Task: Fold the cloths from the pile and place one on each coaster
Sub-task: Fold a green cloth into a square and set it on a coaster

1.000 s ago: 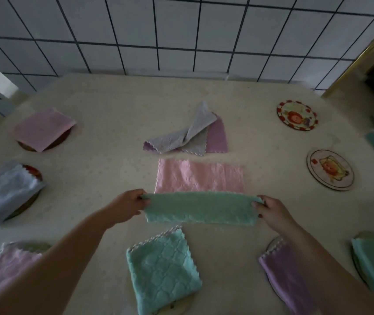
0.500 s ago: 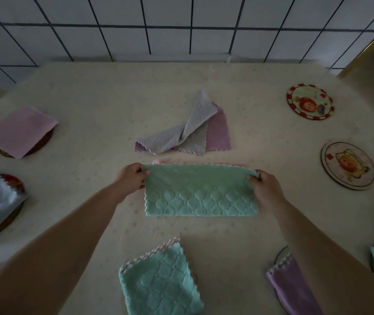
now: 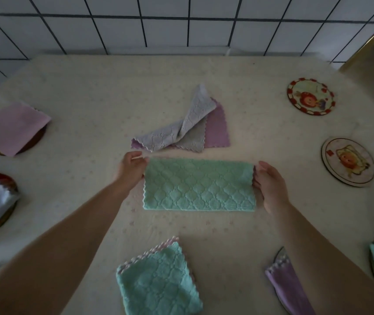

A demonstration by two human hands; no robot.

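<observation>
White tiles behind, cream table (image 3: 204,87) up front. Our green cloth (image 3: 199,184) lies half-folded mid-table, left hand (image 3: 131,167) pinching its corner, right hand (image 3: 270,184) loose-fingered at the other end. Soft, floppy, light stuff, so we'd grab the short edges.

Green quilted microfibre cloth (image 3: 199,185), folded to a rectangle, flat on cream speckled tablecloth (image 3: 90,87). Left hand (image 3: 131,169) at its left edge, fingers curled at the upper corner; right hand (image 3: 270,185) at its right edge, fingers loosely extended, contact unclear. Beyond: pile of crumpled grey and purple cloths (image 3: 186,128). Right: two bare round illustrated coasters (image 3: 310,96) (image 3: 348,161). Left: folded pink cloth (image 3: 13,130) over dark round coaster (image 3: 34,143). Near edge: folded green square cloth (image 3: 156,283).
</observation>
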